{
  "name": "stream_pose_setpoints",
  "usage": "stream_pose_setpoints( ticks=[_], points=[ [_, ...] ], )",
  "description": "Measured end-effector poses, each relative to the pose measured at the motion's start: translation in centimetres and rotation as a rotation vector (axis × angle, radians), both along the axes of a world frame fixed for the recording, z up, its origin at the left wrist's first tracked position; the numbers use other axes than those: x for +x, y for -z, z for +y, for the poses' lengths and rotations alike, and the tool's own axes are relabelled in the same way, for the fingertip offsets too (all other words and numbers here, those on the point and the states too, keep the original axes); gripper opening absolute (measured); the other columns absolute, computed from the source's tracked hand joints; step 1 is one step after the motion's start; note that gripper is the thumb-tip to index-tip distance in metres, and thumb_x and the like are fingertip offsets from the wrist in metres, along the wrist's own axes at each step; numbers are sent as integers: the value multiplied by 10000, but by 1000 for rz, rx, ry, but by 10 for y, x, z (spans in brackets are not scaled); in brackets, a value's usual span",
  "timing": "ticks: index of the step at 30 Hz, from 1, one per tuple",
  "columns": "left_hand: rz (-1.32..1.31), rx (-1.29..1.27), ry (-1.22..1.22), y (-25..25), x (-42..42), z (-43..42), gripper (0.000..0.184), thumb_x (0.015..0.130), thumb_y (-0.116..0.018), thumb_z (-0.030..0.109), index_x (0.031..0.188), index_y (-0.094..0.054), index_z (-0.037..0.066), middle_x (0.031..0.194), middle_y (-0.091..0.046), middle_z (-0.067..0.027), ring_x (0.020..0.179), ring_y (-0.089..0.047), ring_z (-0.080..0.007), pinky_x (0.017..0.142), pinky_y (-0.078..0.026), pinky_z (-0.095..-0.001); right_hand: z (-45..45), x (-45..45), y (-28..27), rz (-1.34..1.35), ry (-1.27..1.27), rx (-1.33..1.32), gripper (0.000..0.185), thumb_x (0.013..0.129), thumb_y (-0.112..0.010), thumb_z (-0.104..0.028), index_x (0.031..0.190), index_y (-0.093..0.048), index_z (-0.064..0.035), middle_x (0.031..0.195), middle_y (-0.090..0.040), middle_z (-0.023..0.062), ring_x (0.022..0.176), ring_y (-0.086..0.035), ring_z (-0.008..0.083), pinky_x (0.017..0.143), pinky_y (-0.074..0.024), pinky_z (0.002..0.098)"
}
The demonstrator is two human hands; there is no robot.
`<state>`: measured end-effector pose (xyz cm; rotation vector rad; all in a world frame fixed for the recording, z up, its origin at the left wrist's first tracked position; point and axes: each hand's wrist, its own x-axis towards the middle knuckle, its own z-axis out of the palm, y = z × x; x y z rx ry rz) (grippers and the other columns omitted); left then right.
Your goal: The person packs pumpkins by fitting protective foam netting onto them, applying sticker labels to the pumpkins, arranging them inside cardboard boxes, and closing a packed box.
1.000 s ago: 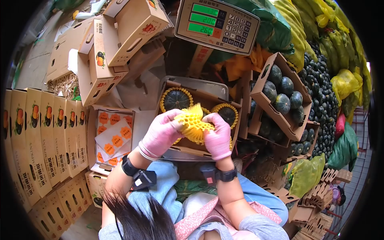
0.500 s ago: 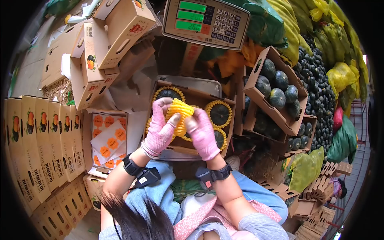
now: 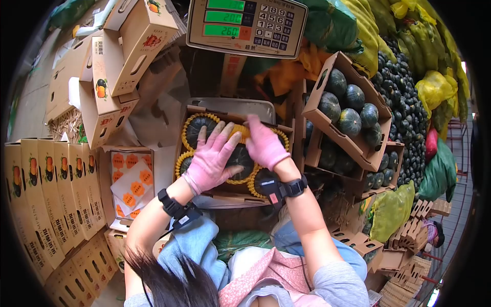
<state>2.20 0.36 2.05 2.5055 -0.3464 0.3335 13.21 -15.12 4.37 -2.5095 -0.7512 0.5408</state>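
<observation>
A cardboard box [image 3: 233, 196] in front of me holds several dark green pumpkins, most wrapped in yellow foam nets. My left hand [image 3: 215, 156], in a pink glove, lies with fingers spread over the pumpkins, its thumb against a middle pumpkin [image 3: 240, 161]. Beyond its fingertips is a bunched yellow foam net [image 3: 240, 133] at the box's far side. My right hand [image 3: 266, 145], also gloved in pink, is against the net's right side; its fingers are blurred and partly hidden. A netted pumpkin [image 3: 199, 130] sits in the far left corner.
The box rests on a scale platform [image 3: 232, 106], with the scale display [image 3: 247, 25] behind it. Orange stickers [image 3: 134, 181] lie in a box at left, beside folded cartons [image 3: 56, 189]. A tilted box [image 3: 341, 123] of pumpkins and a pumpkin heap [image 3: 401, 97] are at right.
Both hands have lowered from above the box, where they held the yellow foam net, down onto the box's contents. My left hand has spread its fingers. The camera view has shifted slightly.
</observation>
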Motion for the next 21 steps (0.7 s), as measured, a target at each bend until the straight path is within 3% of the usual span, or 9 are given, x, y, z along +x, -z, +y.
stream_pose_setpoints(
  ticks=[1,3,6,7,9,11,13,18,21],
  points=[
    [0,43,16,0,7,-2,809,755,-684,409,1391,-326,59,1420,-371,-175,1330,-339,-359,1102,-153,-542,5,6,-4,-45,93,45,403,771,-589,-20,1152,-457,-12,989,-619,229,900,-587,439,818,-495,449],
    [-6,128,48,3,20,-7,792,771,-671,409,1393,-328,58,1409,-387,-169,1320,-359,-342,1098,-158,-550,7,20,17,-193,-76,-45,205,807,-570,-57,1008,-544,-20,938,-626,208,868,-599,415,792,-502,443],
    [116,157,19,15,25,-12,733,814,-599,473,1379,-372,66,1379,-427,-161,1294,-394,-324,1081,-165,-584,13,27,-5,-127,-232,-362,146,841,-567,-153,920,-608,-37,924,-628,184,847,-615,372,761,-507,433],
    [139,172,5,16,26,-11,720,823,-583,486,1375,-383,70,1373,-433,-160,1289,-400,-325,1078,-167,-591,16,29,-27,-165,-220,-479,219,853,-563,-252,932,-629,-58,888,-634,168,830,-622,354,746,-509,421],
    [88,186,-1,17,27,-9,681,831,-543,523,1343,-438,86,1315,-483,-146,1233,-446,-322,1065,-185,-601,0,48,-30,-237,131,190,267,865,-550,-288,945,-643,-50,829,-640,164,810,-621,366,767,-511,426],
    [118,193,-18,14,30,-13,664,832,-538,529,1330,-459,96,1286,-502,-138,1202,-467,-319,1061,-194,-598,-8,90,-12,-474,245,-111,285,892,-509,-276,960,-665,-47,978,-631,192,944,-594,363,875,-485,430],
    [103,174,-26,17,33,-13,651,825,-538,542,1320,-475,124,1264,-514,-139,1177,-479,-324,1061,-192,-595,-3,120,16,-126,230,-568,350,897,-484,-281,1057,-658,-24,1081,-618,206,1059,-563,368,941,-450,431],
    [84,131,-18,18,26,-10,616,841,-515,554,1353,-454,216,1335,-455,-164,1236,-430,-340,1083,-121,-577,-11,155,47,180,-1,-787,326,822,-492,-210,1007,-683,-22,1115,-622,207,1075,-586,355,880,-478,399],
    [92,126,0,19,22,-9,601,849,-502,555,1342,-464,214,1367,-425,-168,1265,-401,-339,1085,-102,-574,-21,154,61,200,129,-815,307,844,-473,-193,981,-694,-30,1061,-650,189,1028,-610,354,859,-486,393]
  ],
)
